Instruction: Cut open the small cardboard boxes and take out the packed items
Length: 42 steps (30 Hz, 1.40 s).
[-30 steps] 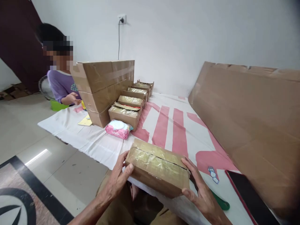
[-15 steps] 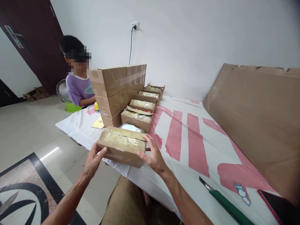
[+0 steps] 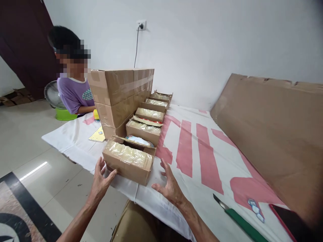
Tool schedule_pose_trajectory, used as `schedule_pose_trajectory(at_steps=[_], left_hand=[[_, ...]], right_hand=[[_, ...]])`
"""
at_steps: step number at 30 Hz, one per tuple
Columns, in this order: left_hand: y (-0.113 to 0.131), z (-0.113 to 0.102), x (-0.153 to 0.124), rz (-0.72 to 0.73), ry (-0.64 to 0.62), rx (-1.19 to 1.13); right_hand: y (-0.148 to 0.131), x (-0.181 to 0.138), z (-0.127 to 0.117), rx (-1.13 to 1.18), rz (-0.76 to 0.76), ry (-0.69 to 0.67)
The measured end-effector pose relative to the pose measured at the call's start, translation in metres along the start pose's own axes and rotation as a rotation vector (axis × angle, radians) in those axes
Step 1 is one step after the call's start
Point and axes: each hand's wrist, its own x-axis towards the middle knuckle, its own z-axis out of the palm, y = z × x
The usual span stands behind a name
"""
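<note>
An open cardboard box point(image 3: 126, 169) rests near the table's front edge, with clear-wrapped yellowish packs point(image 3: 127, 154) filling it and its far flap raised. Beside its left end is my left hand point(image 3: 102, 178), fingers apart; whether the fingertips touch the cardboard I cannot tell. My right hand point(image 3: 168, 185) hovers just off the box's right end, thumb and fingers spread, holding nothing. Behind this box lies a white and blue item point(image 3: 139, 140), partly hidden by the flap. A row of similar opened boxes point(image 3: 143, 131) runs back toward the wall.
Closed taped boxes point(image 3: 119, 87) form a stacked wall left of the row. A green-handled knife point(image 3: 243, 223), a phone point(image 3: 290, 222) and a large cardboard sheet point(image 3: 267, 134) are on the right. Across the table sits a person in a purple shirt point(image 3: 73, 94), near a yellow card point(image 3: 97, 134).
The box has come down onto the table and its far flap now stands up, baring the packs. My right hand has let go and drawn away; my left hand has loosened.
</note>
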Motion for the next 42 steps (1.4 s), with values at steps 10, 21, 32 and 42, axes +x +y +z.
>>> schedule_pose_trajectory(at_steps=[10, 21, 32, 42], left_hand=[[0.002, 0.016, -0.003, 0.029, -0.05, 0.065], [0.009, 0.013, 0.005, 0.052, -0.077, 0.072], [0.011, 0.011, 0.003, 0.033, -0.118, 0.001], [0.009, 0.021, 0.007, 0.039, -0.086, 0.063]], right_hand=[[0.014, 0.018, 0.035, 0.127, -0.072, 0.022], [0.011, 0.025, 0.038, 0.143, -0.083, 0.035], [0.003, 0.009, 0.038, 0.118, -0.084, 0.053], [0.009, 0.009, 0.044, 0.113, -0.068, 0.094]])
